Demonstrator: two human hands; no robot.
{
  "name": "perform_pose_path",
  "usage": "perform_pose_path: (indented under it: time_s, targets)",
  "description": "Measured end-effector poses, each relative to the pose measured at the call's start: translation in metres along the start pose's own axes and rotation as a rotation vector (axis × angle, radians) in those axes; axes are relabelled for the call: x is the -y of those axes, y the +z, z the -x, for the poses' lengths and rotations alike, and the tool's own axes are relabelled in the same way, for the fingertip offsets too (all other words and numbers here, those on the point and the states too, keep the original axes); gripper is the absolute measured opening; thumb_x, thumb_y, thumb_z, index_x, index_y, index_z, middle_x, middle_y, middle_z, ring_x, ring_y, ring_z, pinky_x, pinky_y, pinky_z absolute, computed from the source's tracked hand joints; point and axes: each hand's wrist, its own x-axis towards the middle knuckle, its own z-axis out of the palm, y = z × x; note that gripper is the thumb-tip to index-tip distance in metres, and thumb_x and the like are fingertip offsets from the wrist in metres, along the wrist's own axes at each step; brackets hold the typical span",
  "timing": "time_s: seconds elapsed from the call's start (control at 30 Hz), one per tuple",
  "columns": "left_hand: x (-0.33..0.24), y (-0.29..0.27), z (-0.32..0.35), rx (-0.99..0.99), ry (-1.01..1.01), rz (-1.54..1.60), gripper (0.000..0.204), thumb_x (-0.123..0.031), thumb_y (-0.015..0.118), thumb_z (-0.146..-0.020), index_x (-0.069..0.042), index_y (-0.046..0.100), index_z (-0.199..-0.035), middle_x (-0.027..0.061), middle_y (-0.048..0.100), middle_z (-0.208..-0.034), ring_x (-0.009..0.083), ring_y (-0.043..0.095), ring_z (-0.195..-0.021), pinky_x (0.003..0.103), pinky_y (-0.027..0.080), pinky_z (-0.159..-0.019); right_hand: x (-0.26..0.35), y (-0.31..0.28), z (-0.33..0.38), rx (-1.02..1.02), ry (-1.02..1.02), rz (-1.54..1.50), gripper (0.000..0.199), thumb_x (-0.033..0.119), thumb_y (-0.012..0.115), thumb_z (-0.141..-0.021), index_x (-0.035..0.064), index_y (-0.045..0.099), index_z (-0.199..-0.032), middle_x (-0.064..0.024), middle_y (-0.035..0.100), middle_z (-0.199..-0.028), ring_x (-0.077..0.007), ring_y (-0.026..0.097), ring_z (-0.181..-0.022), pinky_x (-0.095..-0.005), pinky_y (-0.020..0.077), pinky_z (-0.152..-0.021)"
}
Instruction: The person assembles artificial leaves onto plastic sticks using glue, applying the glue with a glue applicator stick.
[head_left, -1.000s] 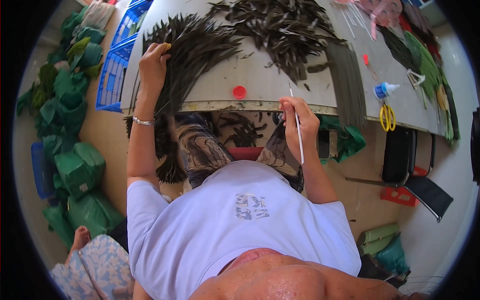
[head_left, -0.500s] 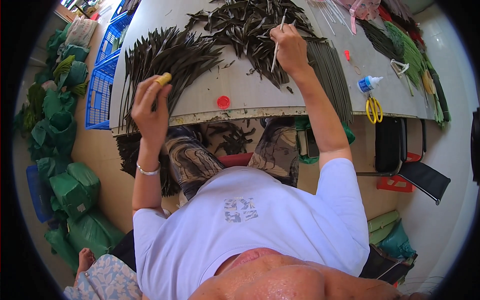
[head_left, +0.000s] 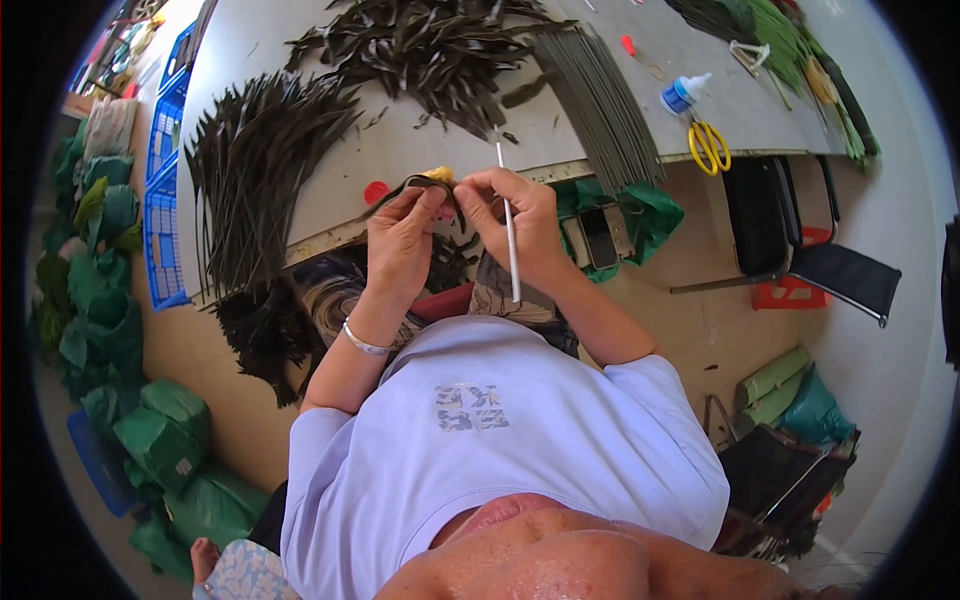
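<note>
In front of my body, at the table's near edge, my two hands are close together. My left hand (head_left: 400, 238) pinches a dark green leaf strip (head_left: 385, 201); a yellow covering (head_left: 438, 174) is on one of its fingers. My right hand (head_left: 520, 225) has a thin white stick (head_left: 511, 245) held across it, its thumb and fingertips closed beside the strip. Whether those fingertips also grip the strip is hard to see. Beyond the hands lies a loose heap of dark leaves (head_left: 420, 60). To the left is a fanned bundle of leaves on stems (head_left: 265, 140).
Dark straight stems (head_left: 600, 105) lie in a row on the right of the table (head_left: 560, 140). Beside them are a glue bottle (head_left: 684, 93), yellow scissors (head_left: 709, 148) and a small red cone (head_left: 627, 45). A red cap (head_left: 376, 191) sits near the front edge. Blue crates (head_left: 165, 225) stand left.
Both hands have come back from the far parts of the table and met near its front edge. A leaf strip is now in the left hand; the white stick stays in the right.
</note>
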Motion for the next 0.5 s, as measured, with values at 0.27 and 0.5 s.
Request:
perform_pose_path:
  time_s: [0.27, 0.5]
  targets:
    - [-0.007, -0.003, 0.003, 0.028, -0.146, 0.168, 0.013, -0.008, 0.061, -0.087, -0.004, 0.059, -0.099, 0.0055, 0.063, -0.086, 0.0119, 0.056, -0.068, 0.025, 0.045, -0.065, -0.089, -0.107, -0.086, -0.126, -0.135, 0.997, 0.022, 0.02, 0.071, -0.074, 0.0028, 0.058, -0.069, -0.0131, 0.061, -0.069, -0.0318, 0.061, -0.068, -0.0401, 0.0476, -0.06]
    - [-0.009, -0.008, 0.007, 0.102, -0.156, 0.314, 0.015, -0.009, 0.062, -0.086, -0.004, 0.061, -0.1, 0.0069, 0.063, -0.087, 0.0117, 0.054, -0.072, 0.025, 0.043, -0.064, -0.101, -0.104, -0.103, 0.042, -0.091, 1.29, 0.009, 0.013, 0.066, -0.072, 0.0042, 0.063, -0.071, -0.0192, 0.063, -0.071, -0.0356, 0.064, -0.072, -0.0443, 0.0512, -0.065]
